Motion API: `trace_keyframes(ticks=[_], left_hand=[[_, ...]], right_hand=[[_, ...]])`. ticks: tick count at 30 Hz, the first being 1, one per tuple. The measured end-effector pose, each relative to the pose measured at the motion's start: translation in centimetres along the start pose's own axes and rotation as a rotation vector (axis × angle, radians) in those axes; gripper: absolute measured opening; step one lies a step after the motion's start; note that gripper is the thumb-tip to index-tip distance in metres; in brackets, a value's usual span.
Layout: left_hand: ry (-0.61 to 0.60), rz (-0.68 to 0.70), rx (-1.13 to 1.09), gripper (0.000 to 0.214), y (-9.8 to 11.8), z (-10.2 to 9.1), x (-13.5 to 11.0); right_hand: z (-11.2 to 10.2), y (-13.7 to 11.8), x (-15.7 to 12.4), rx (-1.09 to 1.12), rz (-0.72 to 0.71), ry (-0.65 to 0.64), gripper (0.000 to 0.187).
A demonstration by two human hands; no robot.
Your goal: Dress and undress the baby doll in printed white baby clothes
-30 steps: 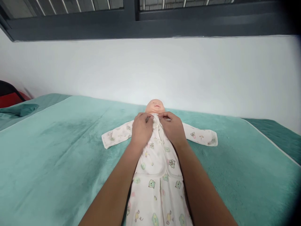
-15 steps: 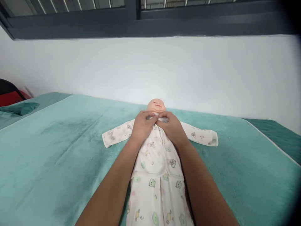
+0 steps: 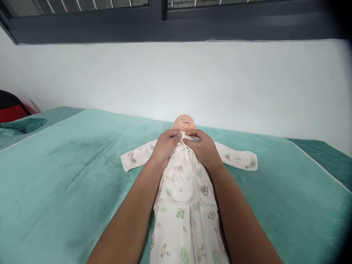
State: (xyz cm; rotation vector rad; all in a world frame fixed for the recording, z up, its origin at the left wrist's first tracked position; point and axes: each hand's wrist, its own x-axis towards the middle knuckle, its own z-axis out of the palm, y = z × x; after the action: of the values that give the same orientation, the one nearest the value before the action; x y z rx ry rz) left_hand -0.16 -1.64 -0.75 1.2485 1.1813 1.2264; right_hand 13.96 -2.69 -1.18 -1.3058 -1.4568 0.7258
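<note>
A baby doll (image 3: 183, 122) lies on its back, head toward the wall. It is dressed in a white baby shirt (image 3: 181, 187) printed with small animals, its sleeves stretched out to both sides, and matching trousers (image 3: 176, 234) below. At the collar, my left hand (image 3: 166, 145) pinches the shirt between thumb and fingers. My right hand (image 3: 202, 146) is at the collar's other side, thumb and fingertips curled on the cloth close to the left fingertips. My fingers partly hide the neckline, and the forearms run along both sides of the doll.
A teal plush cover (image 3: 82, 176) spreads under the doll. Behind it stands a white wall (image 3: 176, 80) with a dark window frame (image 3: 110, 27) above. A red and black object (image 3: 12, 110) sits at the far left edge.
My fingertips have drawn slightly apart at the collar, the left hand's to the left, and more of the neckline shows between them. The view has shifted slightly; the doll lies as before.
</note>
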Motion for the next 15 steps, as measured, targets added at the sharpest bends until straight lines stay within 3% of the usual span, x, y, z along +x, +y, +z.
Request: trace_keyframes(ticks=[4, 15], left_hand=[[-0.05, -0.028, -0.072, 0.019, 0.22, -0.1, -0.2], [-0.018, 0.065, -0.01, 0.017, -0.34, -0.09, -0.08]], right_hand=[[-0.04, -0.21, -0.09, 0.004, -0.012, -0.011, 0.026], [0.03, 0.04, -0.08, 0.008, -0.019, 0.005, 0.024]])
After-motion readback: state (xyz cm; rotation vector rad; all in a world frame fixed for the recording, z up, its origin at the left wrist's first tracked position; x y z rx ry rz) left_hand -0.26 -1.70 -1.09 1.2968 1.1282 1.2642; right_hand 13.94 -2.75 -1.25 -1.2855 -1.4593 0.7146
